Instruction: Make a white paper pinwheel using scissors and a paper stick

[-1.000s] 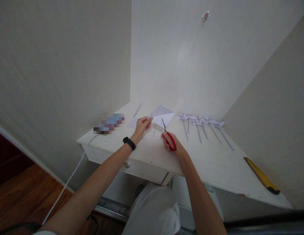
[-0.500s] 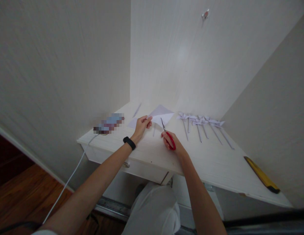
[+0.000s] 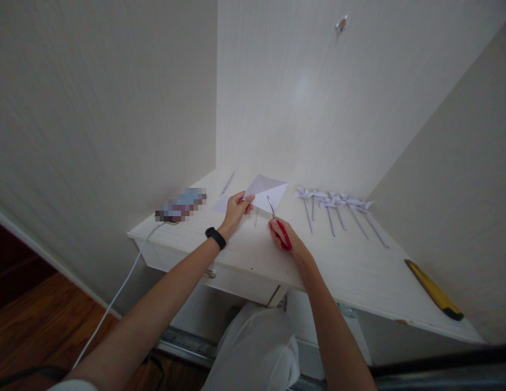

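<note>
My left hand (image 3: pixel 238 206) pinches the left corner of a creased, diamond-shaped sheet of white paper (image 3: pixel 266 190) above the desk. In my right hand (image 3: pixel 280 233) is a pair of scissors with red handles (image 3: pixel 283 235), its blades pointing up and away from me. The blade tips overlap the lower right part of the sheet in view; whether they touch it I cannot tell. Another piece of white paper (image 3: pixel 220 203) lies on the desk, partly hidden by my left hand. A thin white stick (image 3: pixel 256 216) lies below the held sheet.
On the white desk (image 3: pixel 342 271), several paper pinwheels (image 3: pixel 334 200) on sticks lie to the right. A yellow-and-black tool (image 3: pixel 434 290) rests near the right edge. Left are a blurred-out phone-like device (image 3: pixel 181 205) with a white cable (image 3: pixel 128 279), and thin sticks (image 3: pixel 227 183). Walls enclose the desk.
The sheet has shifted slightly left and changed its tilt in my left hand. The scissors have stayed almost in place.
</note>
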